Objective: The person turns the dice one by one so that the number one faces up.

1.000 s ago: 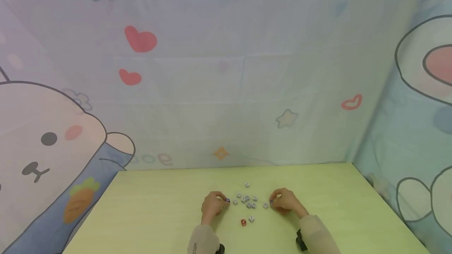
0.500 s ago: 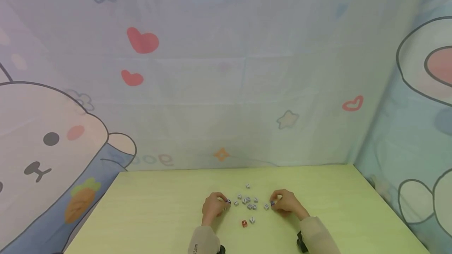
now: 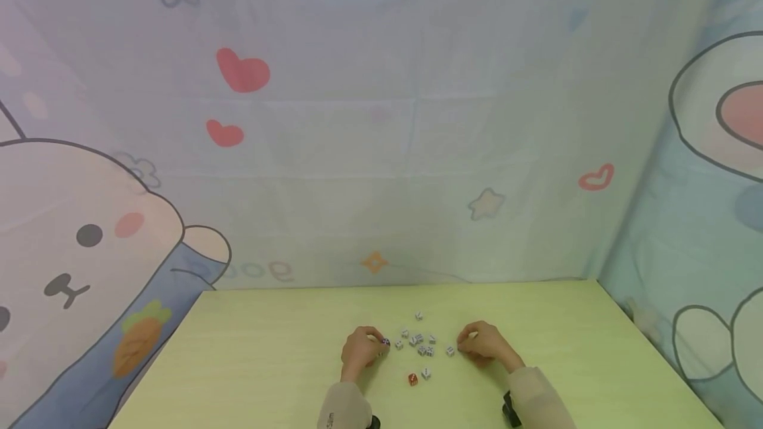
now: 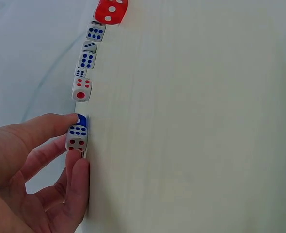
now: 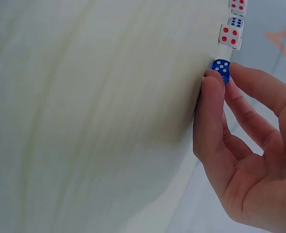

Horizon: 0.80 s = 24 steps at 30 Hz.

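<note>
From here I have the left hand point(image 3: 360, 348) pinching a blue die point(image 4: 82, 119) with a white die point(image 4: 77, 138); opposite, the right hand point(image 3: 485, 341), angled inward, pinches a second blue die point(image 5: 221, 69), loose dice point(image 3: 430, 351) between on the table point(image 3: 268, 349).

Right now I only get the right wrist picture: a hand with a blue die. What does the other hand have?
Observer: The left hand holds a white die and a blue die together.
Visitor: Is there a die of any other colour out there?
Observer: Yes, a red die, on the side nearest the person.
Visitor: And which die is farthest from the person?
Observer: A lone white die, set apart toward the backdrop.
</note>
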Each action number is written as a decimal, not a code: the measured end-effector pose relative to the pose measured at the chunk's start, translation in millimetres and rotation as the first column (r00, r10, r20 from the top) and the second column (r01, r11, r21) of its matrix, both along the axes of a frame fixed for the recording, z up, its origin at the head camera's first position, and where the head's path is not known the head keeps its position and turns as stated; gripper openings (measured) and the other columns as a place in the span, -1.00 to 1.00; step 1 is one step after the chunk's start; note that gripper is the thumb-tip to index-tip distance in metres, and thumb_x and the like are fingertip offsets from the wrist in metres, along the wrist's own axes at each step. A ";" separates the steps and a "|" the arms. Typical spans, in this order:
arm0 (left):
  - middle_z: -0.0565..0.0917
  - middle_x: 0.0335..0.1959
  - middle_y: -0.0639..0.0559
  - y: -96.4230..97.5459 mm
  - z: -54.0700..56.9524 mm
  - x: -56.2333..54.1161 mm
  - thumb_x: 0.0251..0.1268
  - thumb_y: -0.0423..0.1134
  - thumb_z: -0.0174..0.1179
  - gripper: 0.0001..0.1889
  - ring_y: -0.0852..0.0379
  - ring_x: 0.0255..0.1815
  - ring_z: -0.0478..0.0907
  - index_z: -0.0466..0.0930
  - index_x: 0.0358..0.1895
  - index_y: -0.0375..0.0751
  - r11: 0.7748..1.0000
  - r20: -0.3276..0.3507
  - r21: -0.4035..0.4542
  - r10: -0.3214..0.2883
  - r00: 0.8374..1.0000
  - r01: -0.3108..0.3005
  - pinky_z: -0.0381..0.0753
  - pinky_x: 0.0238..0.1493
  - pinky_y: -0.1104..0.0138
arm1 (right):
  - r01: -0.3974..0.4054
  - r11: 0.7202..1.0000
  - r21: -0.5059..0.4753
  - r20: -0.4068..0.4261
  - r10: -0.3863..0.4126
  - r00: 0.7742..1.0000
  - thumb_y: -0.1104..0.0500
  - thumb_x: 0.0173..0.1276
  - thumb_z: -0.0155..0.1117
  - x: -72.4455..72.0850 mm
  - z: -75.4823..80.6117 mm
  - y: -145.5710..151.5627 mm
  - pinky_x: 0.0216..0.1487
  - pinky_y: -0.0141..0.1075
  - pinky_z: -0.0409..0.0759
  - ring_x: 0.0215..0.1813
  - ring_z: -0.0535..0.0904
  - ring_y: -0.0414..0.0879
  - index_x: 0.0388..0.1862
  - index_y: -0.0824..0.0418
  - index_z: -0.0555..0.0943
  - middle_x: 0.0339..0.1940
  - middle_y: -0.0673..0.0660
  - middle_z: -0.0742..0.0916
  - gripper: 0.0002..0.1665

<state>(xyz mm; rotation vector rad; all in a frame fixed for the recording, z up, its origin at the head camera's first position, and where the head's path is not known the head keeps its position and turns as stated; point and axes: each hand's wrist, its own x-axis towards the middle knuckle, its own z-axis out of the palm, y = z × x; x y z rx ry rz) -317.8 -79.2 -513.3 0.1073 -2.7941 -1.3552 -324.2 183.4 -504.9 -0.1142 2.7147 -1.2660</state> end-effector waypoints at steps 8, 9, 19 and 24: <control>0.41 -0.83 0.12 -0.2 -0.2 -0.4 -0.08 -0.25 0.30 -0.89 0.24 -0.83 0.23 0.60 -0.45 -0.17 1.000 0.000 -0.003 0.002 1.000 -0.002 0.17 -0.76 0.45 | -0.035 0.999 0.025 -0.057 0.036 0.998 0.33 -0.02 0.30 1.7 -1.9 -1.1 -0.67 -0.33 0.48 -0.64 0.44 -0.17 -0.40 0.24 0.63 -0.63 0.07 0.59 -0.86; 0.41 -0.83 0.13 -0.2 0.0 -0.5 -0.09 -0.25 0.30 -0.89 0.25 -0.83 0.23 0.60 -0.45 -0.17 1.000 0.002 -0.005 0.004 1.000 -0.004 0.16 -0.76 0.45 | -0.034 0.999 0.029 -0.061 0.036 0.997 0.33 -0.03 0.31 1.7 -2.1 -1.5 -0.68 -0.34 0.47 -0.65 0.43 -0.17 -0.40 0.24 0.63 -0.65 0.06 0.58 -0.86; 0.48 -0.80 0.09 -0.3 0.6 -0.5 -0.10 -0.25 0.31 -0.89 0.24 -0.83 0.26 0.60 -0.46 -0.16 1.000 0.004 -0.005 0.003 1.000 -0.003 0.19 -0.76 0.43 | -0.020 0.998 0.067 -0.068 0.025 0.997 0.35 -0.09 0.35 0.5 -0.9 -6.4 -0.69 -0.37 0.44 -0.68 0.35 -0.20 -0.44 0.17 0.60 -0.52 0.06 0.57 -0.81; 0.49 -0.79 0.09 -0.2 -0.8 -0.9 -0.10 -0.24 0.31 -0.89 0.24 -0.82 0.26 0.60 -0.46 -0.15 1.000 0.014 -0.005 0.002 1.000 -0.002 0.18 -0.75 0.44 | -0.019 0.997 0.080 -0.078 0.025 0.997 0.35 -0.10 0.34 0.6 -1.8 -7.5 -0.70 -0.36 0.45 -0.67 0.33 -0.21 -0.48 0.17 0.58 -0.40 0.08 0.55 -0.83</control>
